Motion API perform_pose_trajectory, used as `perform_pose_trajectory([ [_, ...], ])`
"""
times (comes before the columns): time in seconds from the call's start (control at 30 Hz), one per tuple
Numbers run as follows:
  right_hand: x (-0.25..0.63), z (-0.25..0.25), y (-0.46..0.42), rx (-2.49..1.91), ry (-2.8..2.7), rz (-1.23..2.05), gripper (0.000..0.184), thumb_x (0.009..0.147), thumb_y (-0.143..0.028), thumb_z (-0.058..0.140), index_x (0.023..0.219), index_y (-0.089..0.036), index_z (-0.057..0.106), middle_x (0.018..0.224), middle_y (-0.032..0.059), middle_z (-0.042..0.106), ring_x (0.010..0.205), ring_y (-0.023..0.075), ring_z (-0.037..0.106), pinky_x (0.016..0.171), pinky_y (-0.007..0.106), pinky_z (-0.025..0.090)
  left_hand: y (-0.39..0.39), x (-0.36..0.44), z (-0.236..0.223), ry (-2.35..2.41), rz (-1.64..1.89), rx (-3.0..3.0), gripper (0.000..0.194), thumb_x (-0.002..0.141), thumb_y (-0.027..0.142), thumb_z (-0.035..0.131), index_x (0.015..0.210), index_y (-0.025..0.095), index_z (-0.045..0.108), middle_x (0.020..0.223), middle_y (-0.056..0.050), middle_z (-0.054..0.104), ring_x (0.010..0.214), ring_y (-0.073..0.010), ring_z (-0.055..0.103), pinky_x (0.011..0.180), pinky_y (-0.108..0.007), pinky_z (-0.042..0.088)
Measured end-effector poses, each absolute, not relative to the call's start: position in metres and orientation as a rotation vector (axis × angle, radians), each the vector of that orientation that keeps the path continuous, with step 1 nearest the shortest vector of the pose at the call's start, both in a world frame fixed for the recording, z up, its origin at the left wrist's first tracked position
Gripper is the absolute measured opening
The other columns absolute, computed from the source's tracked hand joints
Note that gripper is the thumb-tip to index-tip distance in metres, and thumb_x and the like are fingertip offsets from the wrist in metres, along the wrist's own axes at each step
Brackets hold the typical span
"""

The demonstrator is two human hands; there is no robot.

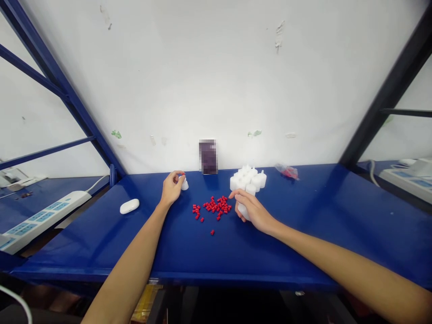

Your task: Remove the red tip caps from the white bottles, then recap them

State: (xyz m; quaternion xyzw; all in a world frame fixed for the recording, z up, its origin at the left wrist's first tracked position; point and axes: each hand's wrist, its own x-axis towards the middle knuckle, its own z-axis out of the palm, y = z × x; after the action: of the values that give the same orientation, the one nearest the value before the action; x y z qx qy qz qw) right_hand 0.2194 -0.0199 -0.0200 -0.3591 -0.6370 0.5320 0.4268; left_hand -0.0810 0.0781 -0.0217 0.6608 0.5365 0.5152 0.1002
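Observation:
My left hand point(171, 187) is closed in a pinch at the top of a small white bottle point(185, 184), where a bit of red shows by the fingertips. The bottle is upright at the table's left-middle. Closed around another white bottle point(243, 211) is my right hand point(254, 210), its index finger reaching towards the red caps. Those small red caps point(219, 205) lie loosely scattered between my hands, with a lone one nearer the front edge. Just beyond my right hand stands a tight cluster of white bottles point(245, 176) with narrow tips.
A dark pixelated upright rectangle point(209, 156) leans against the wall. A white oval case point(129, 206) lies at left, and a clear plastic bag point(287, 171) with something red lies at back right. White power strips point(43, 218) sit beyond the blue frame posts.

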Motion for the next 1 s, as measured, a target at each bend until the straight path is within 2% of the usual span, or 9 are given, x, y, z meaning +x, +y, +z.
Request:
perform_pose_trajectory([
  [0.13,0.220,-0.021,-0.020,-0.894,-1.587,1.333,0.028,0.094,-0.044,0.038,0.098,-0.020,0.053,0.053,-0.0058,0.050,0.044,0.0110,0.044,0.045,0.022,0.031,0.076,-0.087,-0.016,1.624,1.602,1.850,0.026,0.082,0.039,0.056,0.099,0.020,0.062,0.061,0.006,0.035,0.057,-0.0117,0.038,0.060,-0.023,0.034],
  [0.23,0.220,-0.023,-0.019,-0.903,-1.575,1.348,0.028,0.093,-0.042,0.037,0.097,-0.020,0.054,0.058,-0.0042,0.052,0.048,0.0120,0.047,0.046,0.023,0.032,0.070,-0.085,-0.004,1.634,1.714,1.746,0.015,0.082,0.034,0.053,0.088,0.021,0.052,0.061,0.007,0.034,0.055,-0.0117,0.036,0.057,-0.024,0.031],
  [0.33,0.220,-0.024,-0.017,-0.885,-1.564,1.345,0.026,0.090,-0.039,0.036,0.094,-0.019,0.054,0.062,-0.0018,0.053,0.054,0.0135,0.048,0.048,0.024,0.033,0.060,-0.072,0.008,1.512,1.565,1.908,0.014,0.080,0.028,0.053,0.085,0.022,0.041,0.061,0.008,0.035,0.055,-0.0111,0.035,0.058,-0.023,0.030],
  [0.4,0.221,-0.024,-0.016,-0.850,-1.571,1.335,0.025,0.086,-0.036,0.035,0.089,-0.019,0.053,0.065,-0.0004,0.053,0.057,0.0144,0.048,0.048,0.025,0.032,0.053,-0.060,0.013,1.390,1.414,2.036,0.014,0.081,0.027,0.052,0.087,0.022,0.040,0.061,0.008,0.036,0.056,-0.0108,0.036,0.058,-0.023,0.030],
  [0.53,0.223,-0.021,-0.017,-0.812,-1.594,1.304,0.019,0.078,-0.029,0.036,0.082,-0.019,0.051,0.066,0.0010,0.052,0.060,0.0160,0.048,0.050,0.026,0.032,0.046,-0.049,0.013,1.282,1.176,2.115,0.009,0.082,0.028,0.048,0.086,0.020,0.049,0.059,0.007,0.038,0.054,-0.0105,0.036,0.056,-0.023,0.030],
  [0.7,0.223,-0.020,-0.017,-0.827,-1.638,1.260,0.017,0.076,-0.024,0.035,0.080,-0.019,0.051,0.065,-0.0001,0.052,0.063,0.0163,0.049,0.061,0.029,0.035,0.049,-0.050,0.003,1.301,0.531,2.332,0.017,0.074,0.027,0.056,0.067,0.015,0.067,0.060,0.001,0.053,0.057,-0.0119,0.045,0.056,-0.025,0.033],
  [0.77,0.222,-0.021,-0.017,-0.835,-1.635,1.258,0.018,0.077,-0.024,0.035,0.081,-0.019,0.051,0.066,-0.0005,0.052,0.064,0.0165,0.049,0.063,0.030,0.035,0.048,-0.045,0.000,1.364,0.519,2.338,0.024,0.078,0.033,0.057,0.073,0.015,0.072,0.055,0.002,0.051,0.053,-0.0114,0.042,0.054,-0.025,0.032],
  [0.9,0.221,-0.020,-0.019,-0.972,-1.651,1.190,0.016,0.074,-0.024,0.039,0.081,-0.019,0.053,0.069,-0.0007,0.051,0.066,0.0167,0.046,0.063,0.029,0.033,0.044,-0.027,-0.004,1.339,0.525,2.356,0.039,0.087,0.046,0.052,0.102,0.016,0.072,0.053,0.004,0.050,0.050,-0.0115,0.042,0.053,-0.024,0.031],
  [1.0,0.220,-0.018,-0.020,-1.089,-1.696,1.058,0.019,0.073,-0.025,0.044,0.083,-0.019,0.059,0.084,0.0025,0.057,0.077,0.0189,0.049,0.070,0.030,0.034,0.043,-0.022,-0.006,1.250,0.497,2.468,0.035,0.089,0.044,0.053,0.105,0.020,0.072,0.062,0.001,0.057,0.056,-0.0129,0.049,0.057,-0.025,0.035],
])
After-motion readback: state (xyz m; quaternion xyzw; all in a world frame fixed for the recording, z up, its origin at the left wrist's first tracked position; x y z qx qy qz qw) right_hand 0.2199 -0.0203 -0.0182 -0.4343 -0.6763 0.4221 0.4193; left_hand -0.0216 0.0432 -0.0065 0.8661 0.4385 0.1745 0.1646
